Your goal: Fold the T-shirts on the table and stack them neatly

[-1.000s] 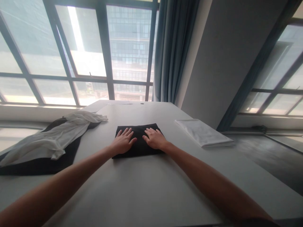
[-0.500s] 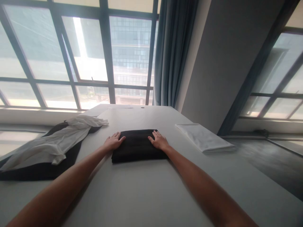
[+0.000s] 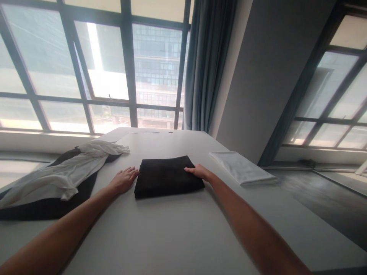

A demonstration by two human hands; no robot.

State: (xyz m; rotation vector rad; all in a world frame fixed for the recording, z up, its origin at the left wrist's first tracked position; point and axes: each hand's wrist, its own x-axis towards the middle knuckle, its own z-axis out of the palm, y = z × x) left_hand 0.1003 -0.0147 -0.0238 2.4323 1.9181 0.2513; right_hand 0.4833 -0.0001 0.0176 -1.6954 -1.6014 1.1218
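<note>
A folded black cloth (image 3: 166, 177) lies flat on the white table (image 3: 160, 236) in front of me. At its right edge my right hand (image 3: 200, 172) grips it, thumb on top and the other fingers hidden underneath or behind the edge. My left hand (image 3: 124, 180) rests palm down on the tabletop just left of the cloth, its fingers stretched out and the tips close to the cloth's left edge.
To the left, a crumpled white cloth (image 3: 61, 175) lies over a dark cloth (image 3: 51, 210). A folded white cloth (image 3: 242, 168) sits near the table's right edge. Beyond the far end are windows and a blue-grey curtain (image 3: 205, 76).
My left hand has come off the black cloth and moved left onto the table. My right hand has shifted from lying flat on top to gripping the right edge.
</note>
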